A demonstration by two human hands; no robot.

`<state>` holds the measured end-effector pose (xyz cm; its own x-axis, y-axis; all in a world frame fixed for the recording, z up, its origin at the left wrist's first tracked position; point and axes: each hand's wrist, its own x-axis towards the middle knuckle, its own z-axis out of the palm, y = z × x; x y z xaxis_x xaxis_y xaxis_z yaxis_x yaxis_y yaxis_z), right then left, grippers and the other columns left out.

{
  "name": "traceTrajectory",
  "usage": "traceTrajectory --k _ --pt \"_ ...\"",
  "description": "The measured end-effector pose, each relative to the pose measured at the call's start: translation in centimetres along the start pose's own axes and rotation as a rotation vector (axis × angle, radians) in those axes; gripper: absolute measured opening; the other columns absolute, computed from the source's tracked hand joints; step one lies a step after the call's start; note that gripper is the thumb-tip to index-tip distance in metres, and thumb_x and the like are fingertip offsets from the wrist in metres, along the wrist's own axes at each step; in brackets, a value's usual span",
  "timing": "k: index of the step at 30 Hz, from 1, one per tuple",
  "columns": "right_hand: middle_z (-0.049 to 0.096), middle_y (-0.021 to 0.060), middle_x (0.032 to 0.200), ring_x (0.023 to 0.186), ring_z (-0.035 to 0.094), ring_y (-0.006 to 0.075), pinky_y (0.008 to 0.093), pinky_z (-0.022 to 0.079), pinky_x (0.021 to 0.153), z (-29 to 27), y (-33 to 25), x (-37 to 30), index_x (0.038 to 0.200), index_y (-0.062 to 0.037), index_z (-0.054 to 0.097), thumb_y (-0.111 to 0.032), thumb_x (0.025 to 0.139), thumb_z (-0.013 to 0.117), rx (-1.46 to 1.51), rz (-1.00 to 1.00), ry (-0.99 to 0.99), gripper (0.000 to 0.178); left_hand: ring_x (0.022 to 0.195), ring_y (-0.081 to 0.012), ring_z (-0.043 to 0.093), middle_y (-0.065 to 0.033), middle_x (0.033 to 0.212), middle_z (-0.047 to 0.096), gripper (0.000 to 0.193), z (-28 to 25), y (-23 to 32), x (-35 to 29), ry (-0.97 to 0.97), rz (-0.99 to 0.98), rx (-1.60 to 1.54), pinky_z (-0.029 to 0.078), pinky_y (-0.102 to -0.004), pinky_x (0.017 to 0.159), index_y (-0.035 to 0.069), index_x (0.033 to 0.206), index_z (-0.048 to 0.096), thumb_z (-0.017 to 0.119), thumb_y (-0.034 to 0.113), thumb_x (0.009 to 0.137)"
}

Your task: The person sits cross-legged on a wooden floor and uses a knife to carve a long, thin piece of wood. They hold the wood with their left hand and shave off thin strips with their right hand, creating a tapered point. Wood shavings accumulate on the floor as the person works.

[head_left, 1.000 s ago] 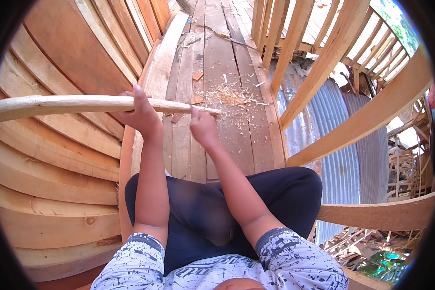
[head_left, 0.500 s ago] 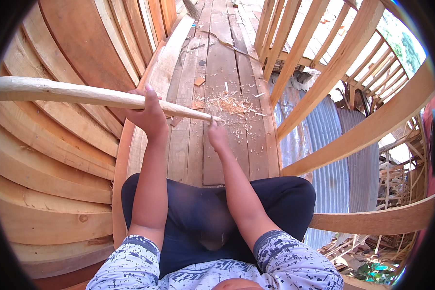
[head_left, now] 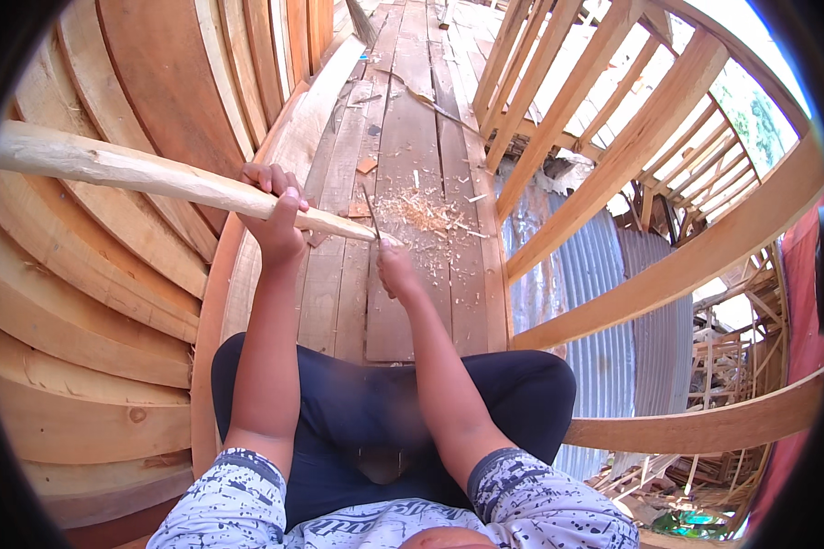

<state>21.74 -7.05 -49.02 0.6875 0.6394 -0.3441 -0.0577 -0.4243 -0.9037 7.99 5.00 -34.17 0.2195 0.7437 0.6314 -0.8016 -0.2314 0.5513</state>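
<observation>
A long pale wooden pole, its bark stripped, slants from the far left down to its tip in front of me. My left hand is closed around it a short way from the tip. Close to the tip, my right hand is a closed fist gripping a knife. The thin dark blade points up and away across the pole's end. Its handle is hidden in my fist.
Wood shavings litter the plank floor beyond my hands. A plank wall stands on my left, a wooden railing on my right, with corrugated metal sheets below it. A broom rests at the far end.
The pole's tip and both hands have shifted slightly left and nearer to me. The right fist has turned, and the knife blade now shows upright across the pole.
</observation>
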Motion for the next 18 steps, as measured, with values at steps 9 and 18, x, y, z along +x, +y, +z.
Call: traceTrajectory --k 9,18 --pt "0.057 0.0167 0.059 0.055 0.057 0.0308 0.0470 0.043 0.059 3.7 -6.3 -5.6 0.070 0.0069 0.054 -0.036 0.104 0.042 0.036 -0.262 0.080 0.057 0.058 -0.0109 0.040 0.0003 0.071 0.034 0.031 0.4 1.0 -0.1 0.006 -0.071 0.097 0.041 -0.0253 0.057 0.013 0.089 0.032 0.057 0.002 0.075" --pt "0.047 0.0110 0.053 0.049 0.042 0.0217 0.0411 0.037 0.054 2.1 -3.1 -3.9 0.068 0.0051 0.050 -0.039 0.105 0.041 -0.153 -0.134 0.125 0.059 0.058 -0.0107 0.041 0.0000 0.071 0.035 0.032 -0.2 0.5 -0.3 -0.006 -0.056 0.074 0.041 -0.0248 0.057 0.014 0.089 0.032 0.058 0.002 0.077"
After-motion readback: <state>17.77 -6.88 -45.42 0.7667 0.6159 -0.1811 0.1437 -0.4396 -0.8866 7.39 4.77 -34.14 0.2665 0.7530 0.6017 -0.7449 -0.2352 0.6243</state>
